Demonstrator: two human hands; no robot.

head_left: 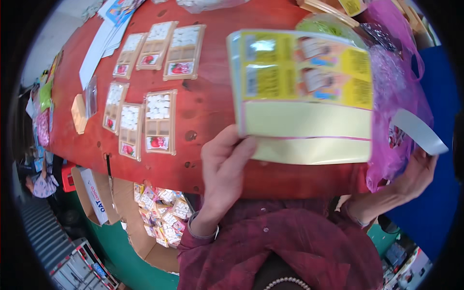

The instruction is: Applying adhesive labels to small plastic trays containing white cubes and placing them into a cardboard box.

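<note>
My left hand (pixel 223 169) grips the lower left edge of a stack of sticker sheets (pixel 307 118), held up above the table. The upper part of the top sheet carries yellow labels with small pictures; its lower part is bare pale backing. Off to the right, my right hand (pixel 416 175) pinches the lower end of a curled white strip (pixel 419 131), apart from the sheets. Several small wooden trays (pixel 197 60) lie left of my left hand, with white cubes and a strawberry picture in their compartments.
A purple plastic bag (pixel 398 92) stands behind the strip. White papers (pixel 99 53) and a clear pouch (pixel 91 96) lie at the far left. A light wooden piece (pixel 79 114) is near the left edge. Below the table, an open cardboard box (pixel 126 205) holds several packed sets.
</note>
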